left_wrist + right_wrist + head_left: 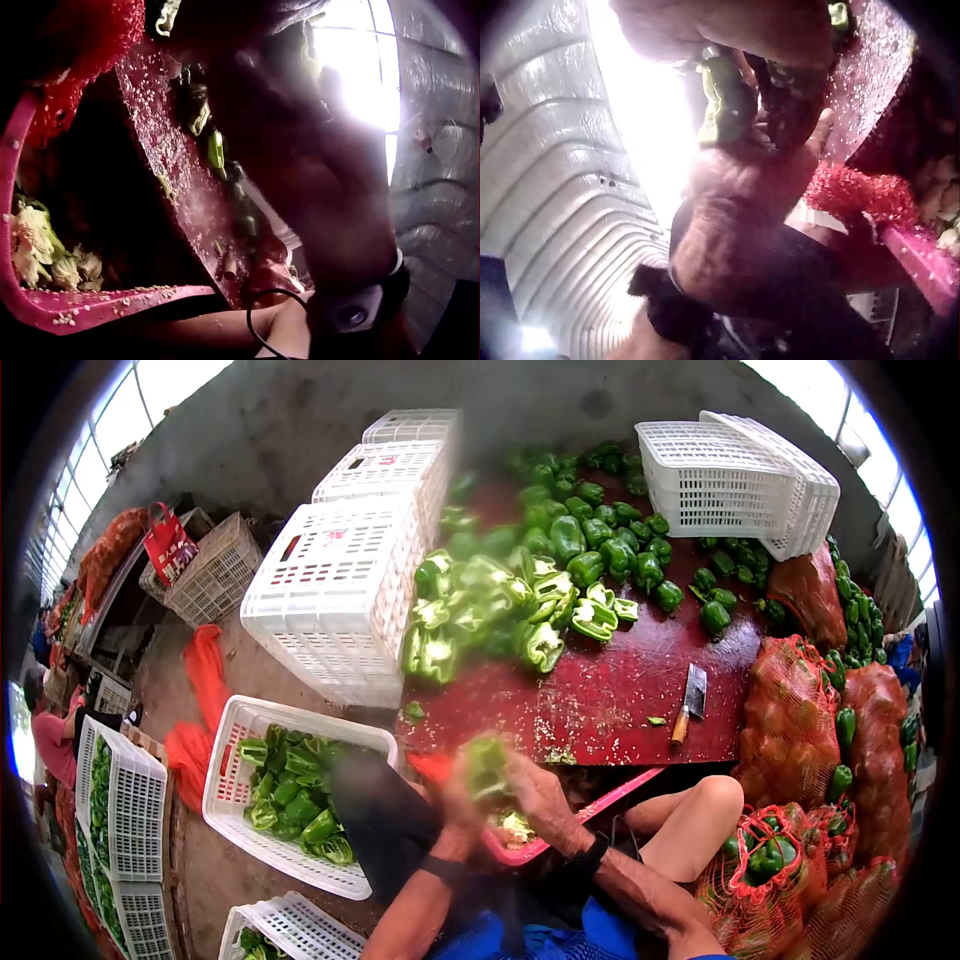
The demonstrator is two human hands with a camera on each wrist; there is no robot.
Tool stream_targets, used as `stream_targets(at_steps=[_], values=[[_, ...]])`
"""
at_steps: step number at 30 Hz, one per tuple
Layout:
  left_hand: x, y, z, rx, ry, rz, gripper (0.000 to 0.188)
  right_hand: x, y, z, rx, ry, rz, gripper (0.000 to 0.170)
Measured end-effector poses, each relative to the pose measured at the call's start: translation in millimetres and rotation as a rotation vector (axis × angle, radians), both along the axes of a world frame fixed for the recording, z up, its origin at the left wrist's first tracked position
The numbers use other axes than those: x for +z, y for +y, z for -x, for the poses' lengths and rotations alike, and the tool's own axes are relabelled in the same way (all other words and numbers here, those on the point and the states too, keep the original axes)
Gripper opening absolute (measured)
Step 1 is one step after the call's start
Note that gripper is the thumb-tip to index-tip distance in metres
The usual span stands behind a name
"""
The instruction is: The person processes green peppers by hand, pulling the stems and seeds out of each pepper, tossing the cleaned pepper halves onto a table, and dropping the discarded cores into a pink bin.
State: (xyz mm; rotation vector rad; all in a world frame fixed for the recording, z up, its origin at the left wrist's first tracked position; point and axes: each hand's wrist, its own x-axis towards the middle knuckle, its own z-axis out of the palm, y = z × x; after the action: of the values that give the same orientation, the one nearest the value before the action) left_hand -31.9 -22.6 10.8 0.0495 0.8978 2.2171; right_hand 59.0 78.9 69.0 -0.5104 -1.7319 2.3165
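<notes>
A green bell pepper (pixel 486 765), blurred by motion in the head view, is held between both hands over a pink basin (pixel 520 852). My left hand (pixel 458 807) grips it from the left, and my right hand (pixel 540 797) from the right. In the right wrist view, pale cut flesh of the pepper (pixel 721 101) shows between the fingers. Pale seed cores (pixel 56 251) lie inside the basin, whose rim is dotted with seeds. Beyond the hands, halved peppers (pixel 540 647) lie on the red tabletop (pixel 590 705), scattered with seeds.
A wooden-handled knife (pixel 690 705) lies right of centre on the tabletop, before a heap of whole peppers (pixel 610 545). White crates (pixel 325 575) stand at its left; another crate (pixel 222 800) holds cut peppers. Red mesh sacks (pixel 790 710) crowd the right side.
</notes>
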Motion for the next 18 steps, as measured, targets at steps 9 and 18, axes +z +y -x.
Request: stream_targets(at_steps=[9, 18], values=[[-26, 9, 5, 0.126, 0.57, 0.435, 0.034, 10, 31, 19, -0.088, -0.015, -0.209, 0.052], [-9, 12, 3, 0.002, 0.089, 0.356, 0.021, -92, 138, 19, -0.277, -0.262, -1.748, 0.059]])
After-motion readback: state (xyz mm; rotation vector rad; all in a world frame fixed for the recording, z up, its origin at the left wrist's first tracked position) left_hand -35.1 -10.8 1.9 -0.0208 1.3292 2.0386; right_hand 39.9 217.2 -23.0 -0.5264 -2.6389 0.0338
